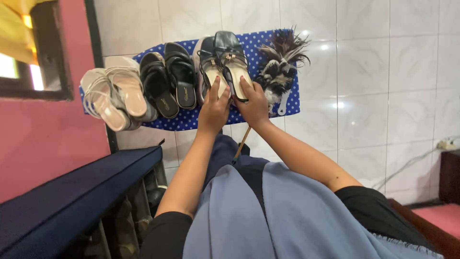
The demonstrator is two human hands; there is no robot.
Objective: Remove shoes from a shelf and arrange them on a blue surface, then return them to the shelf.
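Three pairs of shoes lie in a row on a blue board with white dots [191,120]. My left hand [214,108] rests on a dark strappy sandal [207,62] with a tan insole. The matching dark sandal [232,55] is under my right hand [252,103], whose fingers press on its heel end. Both hands lie side by side, touching. To the left is a pair of black sandals [168,79], and further left a pair of white strappy heels [115,93].
A black and white feather duster [280,64] lies on the right end of the board, its stick running down under my right arm. White tiled floor surrounds the board. A pink wall [43,139] and a navy padded bench [72,196] are at the left.
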